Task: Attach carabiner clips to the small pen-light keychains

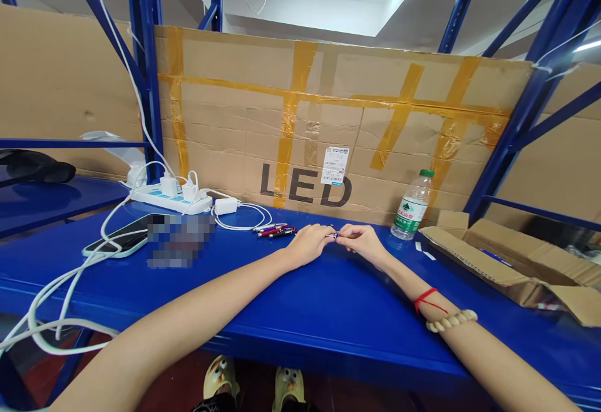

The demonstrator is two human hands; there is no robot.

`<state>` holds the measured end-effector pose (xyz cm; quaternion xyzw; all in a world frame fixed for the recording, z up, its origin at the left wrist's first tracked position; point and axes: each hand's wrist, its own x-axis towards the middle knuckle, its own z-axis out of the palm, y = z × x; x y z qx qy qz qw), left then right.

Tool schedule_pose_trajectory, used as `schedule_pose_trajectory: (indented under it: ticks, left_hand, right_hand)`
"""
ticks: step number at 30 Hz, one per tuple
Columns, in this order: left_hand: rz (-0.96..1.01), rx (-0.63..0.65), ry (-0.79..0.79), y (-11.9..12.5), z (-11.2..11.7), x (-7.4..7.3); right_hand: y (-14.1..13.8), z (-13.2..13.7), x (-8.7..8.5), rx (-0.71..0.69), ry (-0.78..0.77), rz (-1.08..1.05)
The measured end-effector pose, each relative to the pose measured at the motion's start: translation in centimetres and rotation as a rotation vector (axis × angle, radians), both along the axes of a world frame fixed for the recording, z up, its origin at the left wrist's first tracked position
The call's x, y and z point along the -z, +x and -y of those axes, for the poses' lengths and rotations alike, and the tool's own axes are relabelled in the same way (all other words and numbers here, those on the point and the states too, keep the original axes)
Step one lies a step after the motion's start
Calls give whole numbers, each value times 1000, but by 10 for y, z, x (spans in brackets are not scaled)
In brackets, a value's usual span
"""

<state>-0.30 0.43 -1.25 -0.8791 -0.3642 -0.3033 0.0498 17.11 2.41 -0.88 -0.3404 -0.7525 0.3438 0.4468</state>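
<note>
Over the middle of the blue table my left hand (pixel 310 243) and my right hand (pixel 360 241) meet, fingertips nearly touching. Both are closed in a pinch on a slim pen (pixel 335 235), of which only a short silvery and dark blue part shows; the fingers cover the rest. Just left of my left hand, several pens (pixel 275 231) in red, black and purplish tones lie close together on the table.
A bottle (pixel 410 208) stands behind my right hand, near small white slips (pixel 425 250). At right lies an open cardboard box (pixel 498 258) with a blue pen inside. A power strip (pixel 171 199), white cables and a phone (pixel 126 236) occupy the left. A large carton (pixel 225 130) backs the table.
</note>
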Motion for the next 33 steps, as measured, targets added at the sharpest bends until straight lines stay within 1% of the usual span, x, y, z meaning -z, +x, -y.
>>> schedule_pose_trajectory:
  ticks: [7,14,19,29,33]
  left_hand:
    - [44,-48,-61,1,3,-1]
    - [16,-122,-18,3,2,-1]
    - [-26,-169,-4,4,3,-2]
    - [-64,-196,-19,4,5,-5]
    - [-93,-216,-30,5,5,-6]
  right_hand:
    - [-7,7,-6,46,42,39]
    - [-7,2,-2,105,4,82]
    - [-8,3,-3,148,-40,103]
    - [-8,5,-5,143,-77,92]
    - [-9,6,-6,120,-47,74]
